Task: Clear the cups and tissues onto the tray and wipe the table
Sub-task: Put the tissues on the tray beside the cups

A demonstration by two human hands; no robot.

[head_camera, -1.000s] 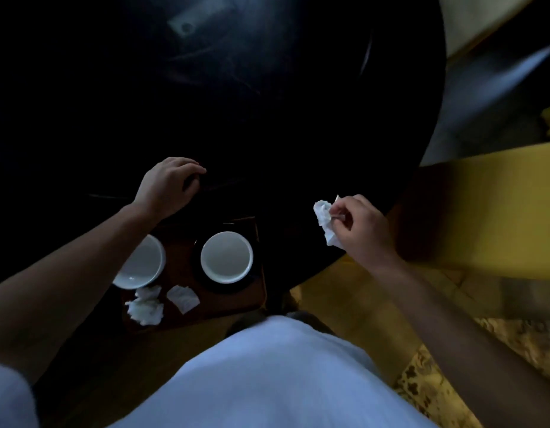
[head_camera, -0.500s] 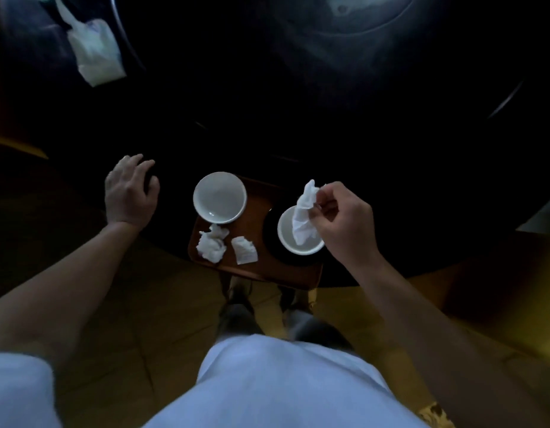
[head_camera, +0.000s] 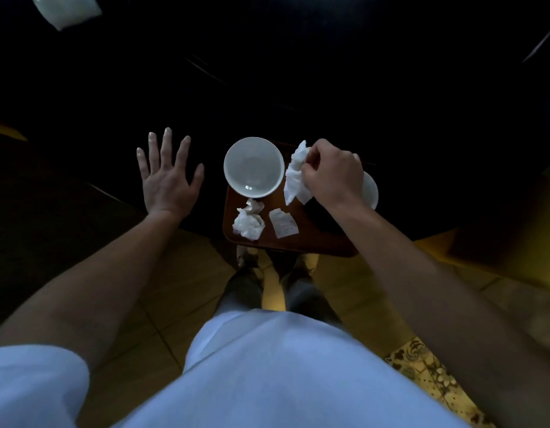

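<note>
Right hand (head_camera: 332,176) pinching tissue (head_camera: 295,180) above tray (head_camera: 313,239); left hand (head_camera: 167,180) spread flat.

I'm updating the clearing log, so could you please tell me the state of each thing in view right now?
Left hand: open, fingers spread, holding nothing.
Right hand: pinching a white tissue above the tray.
Tray: at the table edge, loaded.
Left cup: upright on the tray, looks empty.
Right cup: mostly hidden by the right hand.
Crumpled tissue: lying on the tray.
Flat tissue: lying on the tray.
</note>
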